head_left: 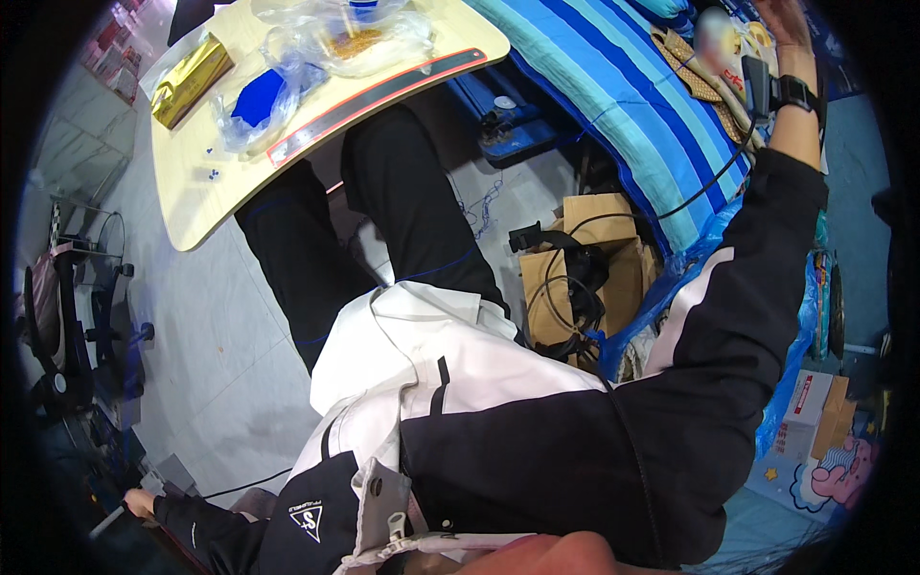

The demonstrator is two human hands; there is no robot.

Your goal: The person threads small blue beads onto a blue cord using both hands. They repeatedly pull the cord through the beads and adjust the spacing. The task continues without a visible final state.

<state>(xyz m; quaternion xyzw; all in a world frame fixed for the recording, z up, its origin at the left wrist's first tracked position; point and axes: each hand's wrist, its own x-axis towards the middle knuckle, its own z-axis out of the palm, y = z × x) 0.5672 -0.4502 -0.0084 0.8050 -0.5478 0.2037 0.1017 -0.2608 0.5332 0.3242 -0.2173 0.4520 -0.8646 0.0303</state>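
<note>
My right hand (788, 27) is stretched out to the far upper right, partly cut off by the picture's edge. A black wristband (795, 93) with a grey device (758, 84) sits at its wrist, and a black cable runs down from there. The hand is nearest a pile of bags and cloth (733, 53) on a blue striped bed; its fingers do not show well enough to judge. Low on the left, my left hand (141, 503) is small and dim beside a pale bar (107, 521). Whether its fingers grip the bar cannot be made out.
Ahead stands a cream table (182, 216) with a gold box (192, 81), a ruler (374, 105), and plastic bags of blue pieces (257, 99) and golden bits (353, 44). Right are the striped bed (613, 86) and a cardboard box (623, 273). An office chair (67, 335) is left.
</note>
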